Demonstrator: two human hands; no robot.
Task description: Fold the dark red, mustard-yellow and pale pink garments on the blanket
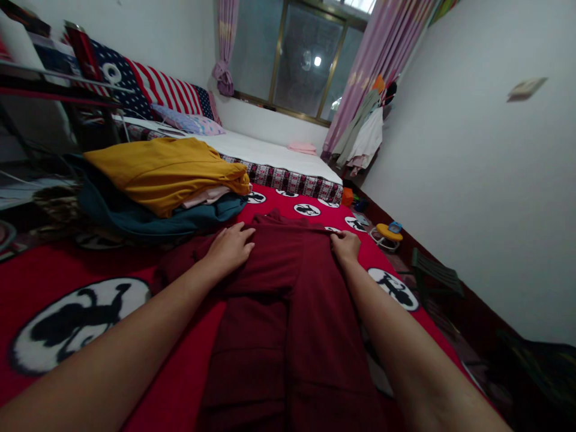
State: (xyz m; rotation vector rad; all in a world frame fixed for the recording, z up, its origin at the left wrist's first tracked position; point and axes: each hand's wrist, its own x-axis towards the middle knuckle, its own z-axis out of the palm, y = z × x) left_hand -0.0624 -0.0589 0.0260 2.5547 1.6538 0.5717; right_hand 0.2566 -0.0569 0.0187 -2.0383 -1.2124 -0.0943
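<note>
A maroon garment lies spread over the red blanket, its lower part coming toward me with a few creases. My left hand rests flat on its upper left part, fingers stretched out. At the garment's upper right edge, my right hand pinches the cloth between thumb and fingers. Close beyond my left hand is a pile of clothes, with a mustard yellow garment on top of a dark teal one.
Behind the blanket is a white bed surface with a patterned side and a pillow. A cluttered shelf stands at the left. On the right are a yellow stool, a dark folding stool and the wall.
</note>
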